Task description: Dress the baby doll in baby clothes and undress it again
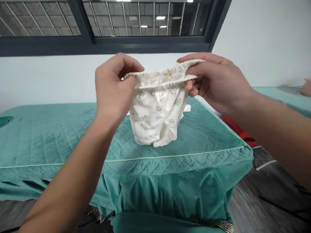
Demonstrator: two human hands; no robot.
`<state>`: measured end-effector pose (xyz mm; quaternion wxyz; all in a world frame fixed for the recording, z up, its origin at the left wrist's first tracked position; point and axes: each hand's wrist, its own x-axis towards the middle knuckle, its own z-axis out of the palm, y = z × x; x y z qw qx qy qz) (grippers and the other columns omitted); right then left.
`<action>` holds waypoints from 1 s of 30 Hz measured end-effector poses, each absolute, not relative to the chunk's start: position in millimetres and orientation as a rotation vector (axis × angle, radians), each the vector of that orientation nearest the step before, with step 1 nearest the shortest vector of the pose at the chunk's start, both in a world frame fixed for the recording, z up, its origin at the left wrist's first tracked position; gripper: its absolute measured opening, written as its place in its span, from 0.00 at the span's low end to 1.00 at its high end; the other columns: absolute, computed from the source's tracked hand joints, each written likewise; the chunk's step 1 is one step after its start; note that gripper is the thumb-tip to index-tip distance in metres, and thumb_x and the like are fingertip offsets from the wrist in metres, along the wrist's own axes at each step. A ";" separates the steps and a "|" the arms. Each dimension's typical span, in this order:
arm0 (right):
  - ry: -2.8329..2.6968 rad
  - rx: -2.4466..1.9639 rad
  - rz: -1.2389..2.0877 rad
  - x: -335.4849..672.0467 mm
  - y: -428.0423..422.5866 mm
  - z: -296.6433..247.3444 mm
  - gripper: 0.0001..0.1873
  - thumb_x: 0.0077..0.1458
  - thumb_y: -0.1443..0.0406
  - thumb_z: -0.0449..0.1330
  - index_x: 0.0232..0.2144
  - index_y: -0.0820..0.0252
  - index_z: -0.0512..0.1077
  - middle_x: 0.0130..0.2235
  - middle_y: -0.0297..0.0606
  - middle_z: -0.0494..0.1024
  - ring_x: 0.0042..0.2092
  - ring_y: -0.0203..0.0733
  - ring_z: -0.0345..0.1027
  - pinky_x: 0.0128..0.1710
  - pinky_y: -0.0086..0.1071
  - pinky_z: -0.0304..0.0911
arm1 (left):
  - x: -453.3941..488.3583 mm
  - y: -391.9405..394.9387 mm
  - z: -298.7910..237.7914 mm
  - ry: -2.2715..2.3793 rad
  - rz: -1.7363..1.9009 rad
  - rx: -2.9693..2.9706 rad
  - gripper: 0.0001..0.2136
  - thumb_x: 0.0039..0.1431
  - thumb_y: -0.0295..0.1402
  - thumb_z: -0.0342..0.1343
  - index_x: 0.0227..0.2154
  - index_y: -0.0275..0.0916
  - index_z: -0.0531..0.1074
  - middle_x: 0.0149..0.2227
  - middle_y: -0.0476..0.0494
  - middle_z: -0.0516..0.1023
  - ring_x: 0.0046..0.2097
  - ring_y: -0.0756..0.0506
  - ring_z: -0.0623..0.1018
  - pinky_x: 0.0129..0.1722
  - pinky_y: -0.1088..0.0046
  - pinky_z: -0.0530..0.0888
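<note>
- The left hand [111, 89] pinches one side of an elastic waistband [160, 86]; its thumb presses at the front while the fingers curl over the rim.
- The right hand [221, 79] grips the opposite side; thumb and forefinger pinch the rear edge, the remaining fingers curl beside the front edge, and the two edges stand apart near those fingers.
- The child's printed shorts [157, 110] hang between and below both sets of fingers, waist uppermost, over a massage bed [60, 136]; whether the hems touch it cannot be told.
- The shorts are in hand and the waist is drawn out sideways between the fingers; they are neither folded nor laid flat; the work looks like an early, straightening stage, though how much is left cannot be settled from here.
- The fabric looks like thin, soft white knit, with small green animal faces scattered below the fingers; the waistband is finely gathered into ripples; the leg opening [167, 136] nearer the right fingers gapes in a loose curve.
- Below the fingers, the bed's teal cover is diamond-quilted, with pale piping [155, 157] along its edge and a velvety, pleated skirt [175, 191]; beyond the right fingers, behind the shorts, white cloth [187, 108] shows partly.
</note>
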<state>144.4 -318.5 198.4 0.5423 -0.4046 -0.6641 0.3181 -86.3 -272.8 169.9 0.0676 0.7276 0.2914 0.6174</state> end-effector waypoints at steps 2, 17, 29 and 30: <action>-1.559 -0.923 0.738 143.5 -323.5 201.7 0.16 0.56 0.62 0.63 0.49 0.50 0.77 0.25 0.28 0.78 0.31 0.39 0.77 0.28 0.30 0.68 | -89.2 -273.5 173.5 0.849 1.913 2.145 0.05 0.59 0.27 0.56 0.34 0.43 0.73 0.37 0.51 0.78 0.42 0.45 0.77 0.43 0.63 0.75; -1.648 -0.835 0.832 141.5 -318.6 202.2 0.08 0.58 0.65 0.60 0.41 0.56 0.75 0.29 0.32 0.82 0.27 0.39 0.76 0.26 0.30 0.69 | -93.0 -262.4 180.0 0.894 1.734 2.170 0.06 0.59 0.30 0.53 0.33 0.42 0.76 0.35 0.50 0.78 0.44 0.44 0.77 0.40 0.64 0.74; -1.553 -0.912 1.031 125.8 -316.7 169.9 0.15 0.55 0.66 0.64 0.46 0.52 0.74 0.53 0.39 0.79 0.55 0.49 0.74 0.44 0.39 0.74 | -65.4 -258.7 128.0 0.831 1.146 2.450 0.12 0.55 0.33 0.63 0.43 0.45 0.77 0.52 0.45 0.72 0.58 0.40 0.71 0.60 0.60 0.70; -1.561 -0.936 1.015 126.3 -316.7 168.9 0.16 0.54 0.66 0.64 0.46 0.51 0.74 0.53 0.39 0.79 0.55 0.50 0.73 0.45 0.40 0.74 | -64.5 -255.9 123.5 0.850 1.180 2.459 0.09 0.57 0.31 0.60 0.41 0.44 0.78 0.51 0.44 0.73 0.57 0.40 0.72 0.60 0.60 0.70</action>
